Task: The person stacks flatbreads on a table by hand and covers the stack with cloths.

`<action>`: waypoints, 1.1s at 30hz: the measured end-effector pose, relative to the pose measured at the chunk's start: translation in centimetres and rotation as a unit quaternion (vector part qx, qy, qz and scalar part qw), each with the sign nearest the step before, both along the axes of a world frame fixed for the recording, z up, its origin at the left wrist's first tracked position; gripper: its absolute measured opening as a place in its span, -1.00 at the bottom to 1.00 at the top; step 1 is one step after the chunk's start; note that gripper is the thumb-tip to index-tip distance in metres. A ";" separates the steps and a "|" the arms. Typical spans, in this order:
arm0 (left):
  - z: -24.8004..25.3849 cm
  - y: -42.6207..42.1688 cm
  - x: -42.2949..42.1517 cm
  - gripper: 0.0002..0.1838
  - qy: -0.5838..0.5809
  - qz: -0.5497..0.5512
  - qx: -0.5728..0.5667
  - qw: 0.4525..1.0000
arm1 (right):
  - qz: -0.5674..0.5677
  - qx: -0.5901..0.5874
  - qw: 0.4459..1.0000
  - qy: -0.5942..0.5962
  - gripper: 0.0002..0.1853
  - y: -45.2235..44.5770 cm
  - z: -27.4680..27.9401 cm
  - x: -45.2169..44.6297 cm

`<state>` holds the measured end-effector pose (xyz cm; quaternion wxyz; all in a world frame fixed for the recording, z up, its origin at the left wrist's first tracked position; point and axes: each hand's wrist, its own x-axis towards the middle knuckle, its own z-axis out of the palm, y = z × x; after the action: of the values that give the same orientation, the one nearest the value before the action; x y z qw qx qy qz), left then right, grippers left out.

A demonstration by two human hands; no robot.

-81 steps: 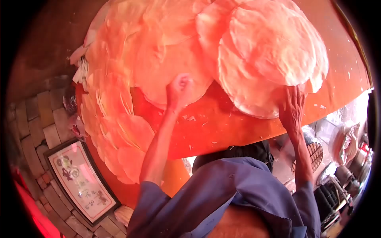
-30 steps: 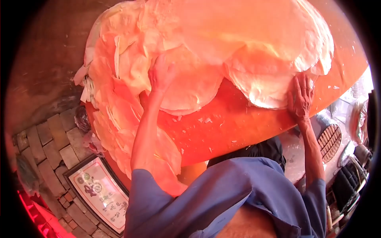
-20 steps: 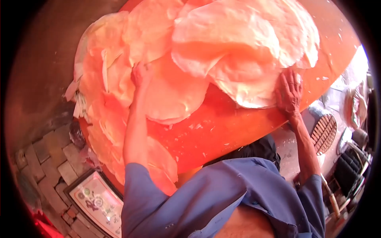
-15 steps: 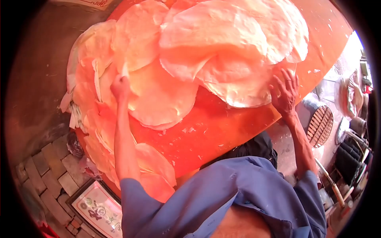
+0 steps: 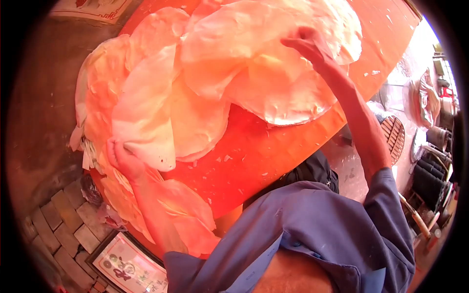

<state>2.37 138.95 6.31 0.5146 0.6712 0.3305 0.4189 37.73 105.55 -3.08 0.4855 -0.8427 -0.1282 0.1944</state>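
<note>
My left hand (image 5: 124, 158) pinches the lower left edge of a thin pale round sheet (image 5: 146, 110), which is partly lifted and folded over the sheets at the left. My right hand (image 5: 307, 43) hangs over the large pale sheets (image 5: 273, 93) at the upper right, thumb and fingers bent and apart, with nothing visible between them. Another round sheet (image 5: 198, 124) lies in the middle, partly under the lifted one. More overlapping sheets (image 5: 183, 205) spread down the left side.
The orange-red table (image 5: 254, 161) carries small pale flakes. A framed picture (image 5: 129, 266) leans at the lower left by the brick floor (image 5: 61, 234). At the right are a round slatted object (image 5: 392, 139), a black ribbed object (image 5: 430, 183) and a wooden-handled tool (image 5: 420, 222).
My left hand has moved down and left, pulling a sheet's edge with it. My right hand has left the near sheet edge and moved up over the pile. The view has shifted slightly.
</note>
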 end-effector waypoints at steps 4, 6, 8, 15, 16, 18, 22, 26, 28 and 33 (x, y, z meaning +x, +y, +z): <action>2.8 -0.7 0.4 -0.88 0.027 -0.035 0.009 0.999 | 0.003 0.240 0.967 -0.082 -0.78 1.4 8.8 -1.5; 3.8 -0.8 0.8 -0.87 0.016 -0.051 -0.018 0.998 | -0.010 0.239 0.967 -0.087 -0.80 -1.1 11.6 1.1; 4.2 -0.6 1.4 -0.88 -0.013 -0.074 -0.036 0.997 | -0.048 0.197 0.976 -0.084 -0.81 -6.5 7.9 5.5; 7.5 -1.5 10.6 -0.64 -0.018 -0.097 -0.029 0.995 | -0.242 -0.213 0.936 -0.144 -0.20 -17.2 -7.2 5.9; 8.3 -2.8 12.7 -0.64 -0.022 -0.132 -0.034 0.990 | -0.253 -0.254 0.906 -0.226 -0.11 -17.8 -8.2 4.1; 9.9 -5.0 17.0 -0.66 -0.059 -0.186 -0.070 0.978 | -0.252 -0.245 0.916 -0.195 -0.18 -17.1 -7.8 0.7; 15.1 -7.5 22.4 -0.70 -0.155 -0.256 -0.150 0.942 | -0.153 -0.207 0.891 -0.373 -0.34 -17.2 -11.7 -1.9; 14.6 -5.6 21.7 -0.72 -0.186 -0.479 -0.222 0.828 | -0.136 -0.267 0.860 -0.413 -0.42 -17.5 -12.0 -2.1; 9.6 -7.7 20.0 -0.73 -0.084 -0.208 -0.179 0.958 | -0.130 -0.273 0.863 -0.405 -0.42 -17.9 -12.2 -2.3; -8.4 -2.1 14.3 -0.62 0.231 -0.177 0.080 0.953 | -0.114 -0.283 0.851 -0.427 -0.47 -18.3 -11.9 -2.2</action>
<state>16.70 136.86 -2.09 0.4347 0.8364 0.2817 0.1792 35.54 87.23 -14.99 0.1418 -0.9525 -0.1652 -0.2130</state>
